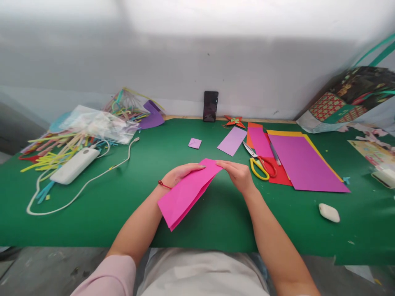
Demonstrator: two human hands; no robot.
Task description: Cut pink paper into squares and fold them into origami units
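A folded sheet of bright pink paper (188, 193) is lifted a little above the green table cover (117, 197), slanting from the far middle down toward my left forearm. My left hand (179, 173) grips its upper left edge, fingers curled along the fold. My right hand (237, 172) pinches the paper's far right corner with its fingertips. Both hands are closed on the sheet. A thin red string circles my left wrist.
Yellow-handled scissors (258, 164) lie just right of my right hand, on a stack of purple, red and orange sheets (304, 164). A lilac strip (232, 140), small pink square (194, 143), phone (210, 106), white power bank (74, 165) with cable, straws (55, 154), white eraser (328, 212).
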